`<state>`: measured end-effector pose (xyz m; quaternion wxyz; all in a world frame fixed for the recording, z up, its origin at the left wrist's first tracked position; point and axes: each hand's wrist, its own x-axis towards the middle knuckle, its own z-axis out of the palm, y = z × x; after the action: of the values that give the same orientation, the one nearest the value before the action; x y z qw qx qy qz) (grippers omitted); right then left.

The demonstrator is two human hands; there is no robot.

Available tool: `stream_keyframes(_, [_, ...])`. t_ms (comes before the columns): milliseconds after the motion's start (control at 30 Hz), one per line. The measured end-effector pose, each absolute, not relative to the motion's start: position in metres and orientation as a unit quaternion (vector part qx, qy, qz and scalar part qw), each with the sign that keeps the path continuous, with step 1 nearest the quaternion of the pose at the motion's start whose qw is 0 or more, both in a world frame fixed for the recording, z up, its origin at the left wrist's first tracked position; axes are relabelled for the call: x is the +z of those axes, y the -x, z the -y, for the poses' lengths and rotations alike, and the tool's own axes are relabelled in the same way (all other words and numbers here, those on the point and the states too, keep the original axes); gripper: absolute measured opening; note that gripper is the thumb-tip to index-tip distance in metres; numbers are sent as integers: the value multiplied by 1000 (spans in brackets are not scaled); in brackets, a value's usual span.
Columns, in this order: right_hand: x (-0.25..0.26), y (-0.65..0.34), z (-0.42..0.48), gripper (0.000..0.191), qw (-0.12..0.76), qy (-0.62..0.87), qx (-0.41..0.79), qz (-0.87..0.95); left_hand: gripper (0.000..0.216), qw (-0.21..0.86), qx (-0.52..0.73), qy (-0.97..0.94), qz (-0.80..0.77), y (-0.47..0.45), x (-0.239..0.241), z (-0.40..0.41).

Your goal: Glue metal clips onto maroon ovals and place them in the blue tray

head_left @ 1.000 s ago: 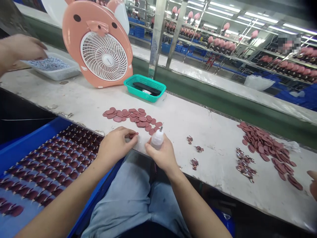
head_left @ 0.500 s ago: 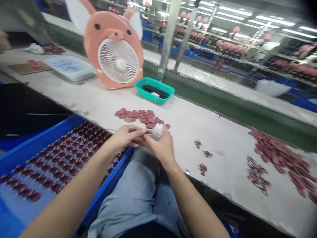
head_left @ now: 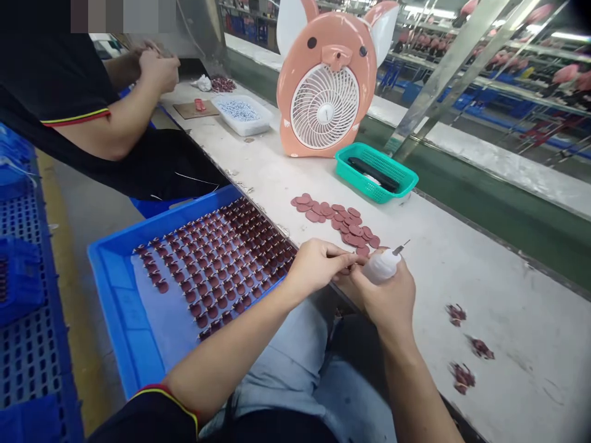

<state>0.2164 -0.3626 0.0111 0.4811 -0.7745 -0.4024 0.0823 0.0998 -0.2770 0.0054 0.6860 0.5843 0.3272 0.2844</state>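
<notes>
My left hand (head_left: 318, 267) pinches a small dark-red piece (head_left: 345, 270) between thumb and fingertips, close to my right hand (head_left: 388, 298). That hand grips a white squeeze bottle (head_left: 381, 267) with a thin metal nozzle (head_left: 401, 247) tilted up and to the right. Just beyond my hands lies a loose spread of flat dark-pink discs (head_left: 332, 216). Below my left forearm stands a blue plastic tray (head_left: 111, 295), holding dense rows of small dark-red pieces (head_left: 212, 264). Several small clumps of dark-red scraps (head_left: 462, 378) sit on the bench to my right.
A worn white workbench (head_left: 462, 271) runs ahead. On it stand a pink pig-shaped fan (head_left: 323, 92), a teal basket (head_left: 376, 172) and a white tray of small parts (head_left: 242, 115). A co-worker's hands (head_left: 157, 67) work at the left. My jeans-covered legs lie below.
My view has swung left, bringing the co-worker and more of the blue tray into sight. The bottle now tilts with its nozzle showing, and my hands stay close together.
</notes>
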Motion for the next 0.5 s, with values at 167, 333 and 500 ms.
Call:
stream_keyframes(167, [5, -217, 357, 27, 470, 791, 77, 383, 31, 643, 316, -607, -345, -106, -6, 283])
stream_keyframes(333, [3, -226, 351, 34, 508, 784, 86, 346, 21, 603, 333, -613, -388, -102, -6, 283])
stream_keyframes(500, [12, -230, 361, 36, 595, 736, 108, 305, 33, 669, 300, -549, -402, -79, 6, 291])
